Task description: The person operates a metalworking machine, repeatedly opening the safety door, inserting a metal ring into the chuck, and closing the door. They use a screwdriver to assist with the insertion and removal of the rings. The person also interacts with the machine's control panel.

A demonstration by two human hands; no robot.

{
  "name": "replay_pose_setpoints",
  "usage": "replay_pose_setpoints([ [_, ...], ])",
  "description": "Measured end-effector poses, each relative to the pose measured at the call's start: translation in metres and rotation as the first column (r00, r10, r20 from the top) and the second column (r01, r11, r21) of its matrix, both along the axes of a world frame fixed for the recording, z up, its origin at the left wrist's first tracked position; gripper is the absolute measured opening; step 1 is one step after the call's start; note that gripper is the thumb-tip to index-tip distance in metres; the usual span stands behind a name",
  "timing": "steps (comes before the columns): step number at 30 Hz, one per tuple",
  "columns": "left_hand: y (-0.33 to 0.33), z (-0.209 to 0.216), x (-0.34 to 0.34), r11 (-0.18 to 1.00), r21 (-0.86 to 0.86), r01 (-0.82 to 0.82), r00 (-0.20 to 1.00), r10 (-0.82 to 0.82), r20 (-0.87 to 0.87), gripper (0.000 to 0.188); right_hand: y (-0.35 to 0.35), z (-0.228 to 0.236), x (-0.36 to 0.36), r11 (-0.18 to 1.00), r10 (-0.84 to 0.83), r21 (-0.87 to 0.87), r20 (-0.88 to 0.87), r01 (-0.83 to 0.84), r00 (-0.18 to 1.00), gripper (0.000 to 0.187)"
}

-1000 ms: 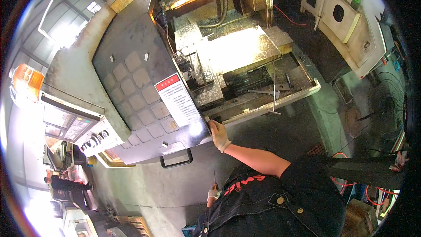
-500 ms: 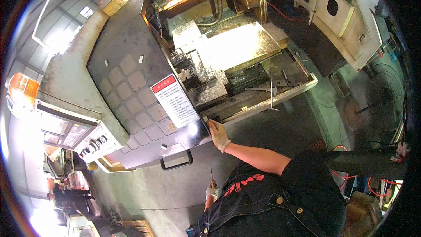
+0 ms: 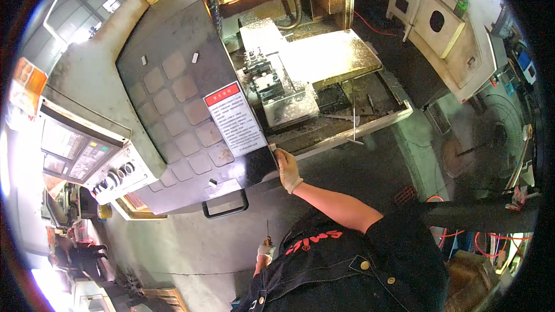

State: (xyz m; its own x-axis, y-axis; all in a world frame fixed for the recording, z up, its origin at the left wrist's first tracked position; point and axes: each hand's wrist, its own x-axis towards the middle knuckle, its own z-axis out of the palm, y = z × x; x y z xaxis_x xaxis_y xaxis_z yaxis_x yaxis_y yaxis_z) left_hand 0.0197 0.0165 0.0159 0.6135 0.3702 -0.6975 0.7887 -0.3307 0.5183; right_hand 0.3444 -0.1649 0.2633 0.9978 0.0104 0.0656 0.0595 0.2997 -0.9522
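My right hand point(image 3: 287, 172), in a pale glove, is closed round the lower right edge of the dark machine door point(image 3: 167, 95). On the door are a sheet with a red heading point(image 3: 234, 118) and a black bar handle point(image 3: 226, 207), left of that hand. Low in the view, near my body, my gloved left hand point(image 3: 266, 250) is closed on a screwdriver point(image 3: 267, 232), its thin shaft pointing up; its tip is too small to make out. Beyond the door edge, a metal vise point(image 3: 267, 81) stands beside a bright, wet machine table point(image 3: 332, 55).
A control panel point(image 3: 81, 144) with dials juts out at the left. Tools lie on the machine's front ledge, near a thin upright rod point(image 3: 354, 115). A floor fan point(image 3: 497, 130) and another machine cabinet point(image 3: 445, 29) stand at the right. A wooden pallet point(image 3: 165, 299) lies lower left.
My viewpoint has shifted slightly, and more of the vise shows past the door edge. Both hands keep their grips. Whether the door itself has slid, I cannot tell.
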Motion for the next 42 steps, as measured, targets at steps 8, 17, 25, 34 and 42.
replay_pose_setpoints([
  [8, 0.041, -0.027, -0.014, 0.991, 0.066, 0.116, 0.975, -0.127, 0.185, 0.041, 0.042, -0.012, -0.008, 0.997, 0.015, 0.073, -0.040, -0.012, 0.999, 0.035],
  [17, 0.001, 0.049, 0.012, 0.975, 0.161, 0.150, 0.961, -0.183, 0.210, 0.044, 0.089, -0.013, -0.022, 1.000, -0.014, -0.025, -0.018, 0.014, 1.000, 0.038],
  [25, -0.015, 0.053, -0.003, 0.991, 0.131, 0.036, 0.952, -0.074, 0.298, 0.041, 0.105, 0.023, -0.057, 0.997, 0.081, 0.021, -0.194, -0.078, 0.978, 0.065],
  [34, -0.022, 0.080, 0.022, 0.985, 0.152, 0.077, 0.948, -0.120, 0.296, 0.039, 0.112, 0.023, -0.061, 0.971, 0.225, -0.070, -0.065, -0.230, 0.972, 0.050],
  [42, -0.039, 0.140, 0.110, 0.954, 0.228, 0.192, 0.942, -0.245, 0.229, 0.038, 0.093, -0.032, 0.061, 0.822, 0.351, -0.419, -0.160, -0.386, 0.922, 0.050],
])
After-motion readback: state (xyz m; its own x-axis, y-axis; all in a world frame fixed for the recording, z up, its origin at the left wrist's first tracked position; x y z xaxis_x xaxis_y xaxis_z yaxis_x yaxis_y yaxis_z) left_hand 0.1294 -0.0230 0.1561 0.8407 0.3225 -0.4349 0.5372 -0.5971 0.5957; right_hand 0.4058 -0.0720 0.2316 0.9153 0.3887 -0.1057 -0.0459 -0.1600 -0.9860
